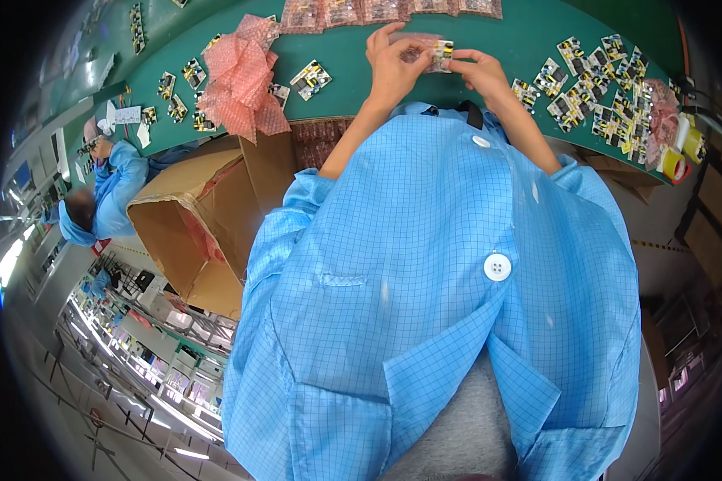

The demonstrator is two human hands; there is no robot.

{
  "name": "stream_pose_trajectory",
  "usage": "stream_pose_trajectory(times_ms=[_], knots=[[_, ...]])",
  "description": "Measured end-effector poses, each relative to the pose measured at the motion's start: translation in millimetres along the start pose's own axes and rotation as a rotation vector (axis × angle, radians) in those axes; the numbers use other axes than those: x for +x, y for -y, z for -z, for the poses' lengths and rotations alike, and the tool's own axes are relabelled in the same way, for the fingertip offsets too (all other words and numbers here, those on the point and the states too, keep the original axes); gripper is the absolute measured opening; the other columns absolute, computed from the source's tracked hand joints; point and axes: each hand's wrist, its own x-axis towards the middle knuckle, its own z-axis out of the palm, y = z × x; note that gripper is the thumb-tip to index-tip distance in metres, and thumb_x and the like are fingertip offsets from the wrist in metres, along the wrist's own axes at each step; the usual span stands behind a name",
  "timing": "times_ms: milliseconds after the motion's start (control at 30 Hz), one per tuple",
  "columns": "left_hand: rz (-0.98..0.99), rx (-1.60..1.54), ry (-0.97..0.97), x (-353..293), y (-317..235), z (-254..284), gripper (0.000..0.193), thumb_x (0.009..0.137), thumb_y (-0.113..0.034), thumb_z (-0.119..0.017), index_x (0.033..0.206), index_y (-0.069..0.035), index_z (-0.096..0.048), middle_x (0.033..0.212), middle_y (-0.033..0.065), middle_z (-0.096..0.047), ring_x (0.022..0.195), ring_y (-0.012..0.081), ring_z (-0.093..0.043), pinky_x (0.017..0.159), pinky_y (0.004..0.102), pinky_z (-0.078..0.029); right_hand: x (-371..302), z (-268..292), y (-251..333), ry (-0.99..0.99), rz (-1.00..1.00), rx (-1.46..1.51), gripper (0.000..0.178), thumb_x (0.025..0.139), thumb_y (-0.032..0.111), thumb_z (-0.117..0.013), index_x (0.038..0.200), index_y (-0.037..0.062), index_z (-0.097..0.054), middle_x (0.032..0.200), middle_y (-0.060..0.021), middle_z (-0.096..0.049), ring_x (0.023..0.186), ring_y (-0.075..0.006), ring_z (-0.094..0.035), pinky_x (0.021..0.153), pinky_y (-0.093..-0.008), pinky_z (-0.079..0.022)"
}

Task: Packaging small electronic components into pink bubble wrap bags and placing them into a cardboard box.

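Note:
Over the far middle of the green bench, my left hand [395,67] pinches a small translucent pink bubble bag [415,38]. My right hand [478,74] has its thumb and fingers closed on the edge of a small circuit board [444,53] with yellow and black parts. Board and bag meet between the hands; how far the board sits inside the bag is hard to make out. Left of my hands lies a pile of flat pink bubble bags [239,84]. A single circuit board [310,80] rests between that pile and my left arm.
Several loose boards [590,92] cover the right of the bench [341,56], near tape rolls [674,165]. Bagged boards [383,11] line the back. Below the bench's front edge stands an open cardboard box [180,188]. At the far left works another person in blue [120,184].

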Motion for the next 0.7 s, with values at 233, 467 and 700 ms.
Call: stream_pose_trajectory(times_ms=[233, 467, 700], knots=[[0.018, 0.049, 0.052, -0.3, -15.3, 4.1, 0.013, 0.074, -0.022, -0.078, 0.086, -0.018, -0.076, 0.136, 0.0120, -0.049, 0.127, 0.0320, -0.036, 0.104, 0.0455, -0.031, -1.7, -2.4, 3.5, 0.029, 0.094, -0.033, 0.045, 0.078, 0.026, -0.077, 0.112, 0.0010, -0.063, 0.076, 0.0017, -0.063, 0.058, -0.0039, -0.047, 0.050, -0.0202, -0.034], [0.007, -0.114, 0.084, 1.8, -19.5, 12.5, 0.011, 0.074, -0.022, -0.078, 0.084, -0.018, -0.076, 0.143, 0.0149, -0.043, 0.133, 0.0339, -0.032, 0.109, 0.0472, -0.029, -7.4, -2.0, 7.3, 0.123, 0.147, -0.022, 0.046, 0.079, 0.026, -0.076, 0.115, 0.0012, -0.062, 0.080, 0.0008, -0.066, 0.056, -0.0035, -0.046, 0.050, -0.0191, -0.034], [0.376, -0.728, -0.193, 8.6, -34.1, 44.8, 0.024, 0.090, -0.019, -0.061, 0.111, -0.009, -0.060, 0.138, 0.0148, -0.048, 0.123, 0.0239, -0.049, 0.097, 0.0444, -0.042, -8.2, 5.5, 7.8, 0.286, 0.106, 0.207, 0.040, 0.084, 0.018, -0.073, 0.118, 0.0027, -0.059, 0.077, 0.0028, -0.061, 0.058, -0.0046, -0.047, 0.053, -0.0189, -0.036]])
